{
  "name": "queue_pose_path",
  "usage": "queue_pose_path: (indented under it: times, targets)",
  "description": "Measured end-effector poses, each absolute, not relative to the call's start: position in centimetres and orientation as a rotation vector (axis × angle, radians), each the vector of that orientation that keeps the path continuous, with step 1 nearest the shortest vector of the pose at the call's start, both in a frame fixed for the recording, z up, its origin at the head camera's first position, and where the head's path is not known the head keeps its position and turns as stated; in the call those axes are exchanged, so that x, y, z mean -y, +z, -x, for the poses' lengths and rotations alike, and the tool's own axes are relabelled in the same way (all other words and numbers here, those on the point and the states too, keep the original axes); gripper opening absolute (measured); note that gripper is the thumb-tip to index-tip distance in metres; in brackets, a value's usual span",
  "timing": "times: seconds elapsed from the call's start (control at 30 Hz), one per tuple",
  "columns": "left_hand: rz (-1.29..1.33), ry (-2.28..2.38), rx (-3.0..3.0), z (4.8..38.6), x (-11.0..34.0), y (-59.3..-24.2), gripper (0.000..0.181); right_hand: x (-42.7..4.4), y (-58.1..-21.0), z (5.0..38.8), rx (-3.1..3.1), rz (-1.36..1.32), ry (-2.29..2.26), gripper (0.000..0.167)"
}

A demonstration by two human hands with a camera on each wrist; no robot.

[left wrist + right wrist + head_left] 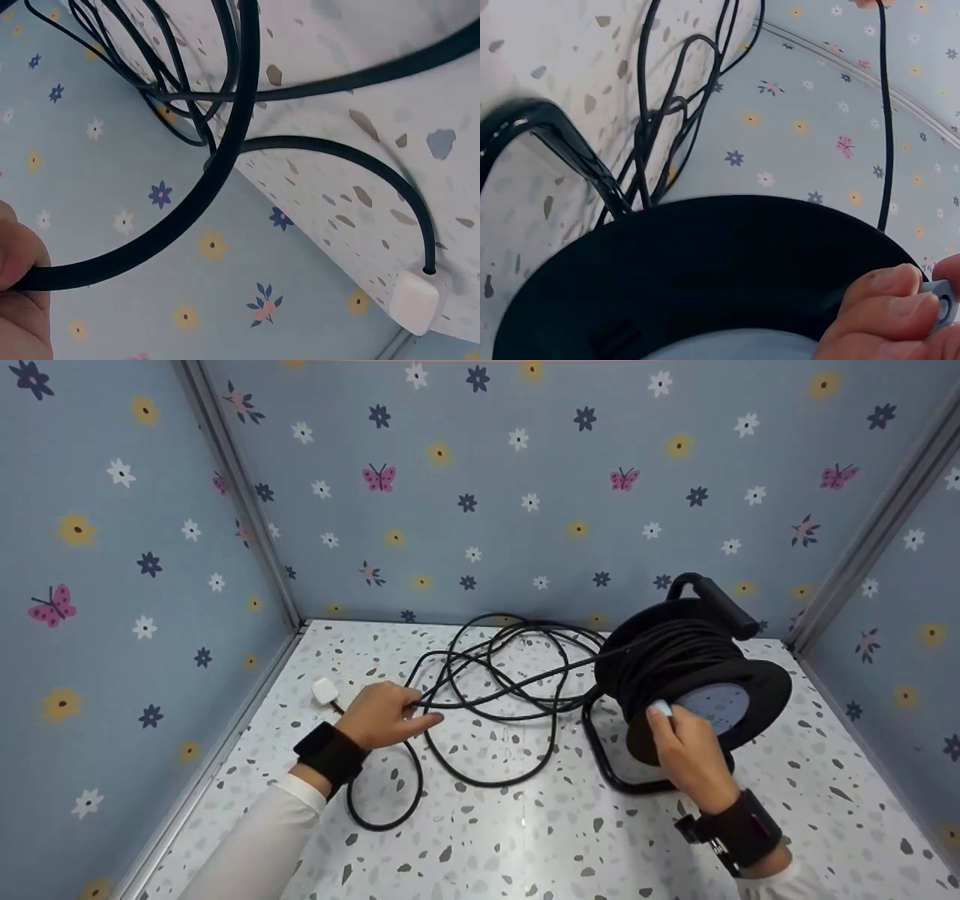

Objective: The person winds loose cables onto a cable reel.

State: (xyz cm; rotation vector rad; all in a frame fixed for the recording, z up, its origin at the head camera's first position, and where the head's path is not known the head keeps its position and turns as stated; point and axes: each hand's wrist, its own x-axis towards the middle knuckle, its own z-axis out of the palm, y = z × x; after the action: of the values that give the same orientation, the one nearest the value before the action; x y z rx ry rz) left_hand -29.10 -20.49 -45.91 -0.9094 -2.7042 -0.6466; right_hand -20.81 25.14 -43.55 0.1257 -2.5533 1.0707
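Observation:
A black cable reel (667, 667) stands on its tubular frame at the right of the speckled surface, cable wound round its drum. My right hand (690, 746) pinches a small light-grey crank knob (661, 707) on the reel's near disc; the right wrist view shows fingers curled round the knob (943, 301). At the left my left hand (385, 716) grips the black cable (525, 682), which runs taut above the surface to the drum. Loose loops of cable (491, 784) lie between hand and reel. Beyond the left wrist lies a white plug (325, 690) on the cable's end.
Blue flowered panels (480, 510) enclose the white speckled surface (480, 847) at the back, left and right, with metal strips (247, 502) at the corners. The reel's carrying handle (726, 606) points up toward the back panel. Black straps (330, 757) circle both wrists.

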Motion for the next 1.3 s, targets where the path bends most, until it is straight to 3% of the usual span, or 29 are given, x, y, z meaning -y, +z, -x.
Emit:
queue_pose_path:
  times: [0.23,0.33,0.57,0.73,0.97,1.17,1.3]
  targets:
    - [0.988,-1.007,2.677,29.4,19.1,-46.3,0.027,-26.5,-41.9,21.1,2.497,-0.11,1.103,0.04]
    - [0.856,-1.304,2.666,30.0,19.1,-46.5,0.043,-26.9,-41.4,21.2,2.468,-0.081,1.097,0.041]
    - [0.596,-1.641,2.754,30.6,19.1,-49.2,0.051,-27.4,-41.2,21.6,2.432,-0.066,1.102,0.04]
    - [0.522,-1.566,2.93,29.7,17.7,-51.2,0.051,-27.5,-41.0,21.6,2.43,-0.057,1.112,0.04]
    - [0.482,-1.349,3.08,28.3,16.1,-51.6,0.038,-28.9,-40.6,21.7,2.425,0.027,1.162,0.039]
    - [0.495,-1.436,2.992,28.3,16.9,-51.0,0.054,-30.7,-39.9,22.0,2.401,0.122,1.171,0.045]
    - [0.482,-1.432,2.869,28.9,18.1,-50.3,0.053,-32.1,-39.6,22.3,2.398,0.192,1.164,0.048]
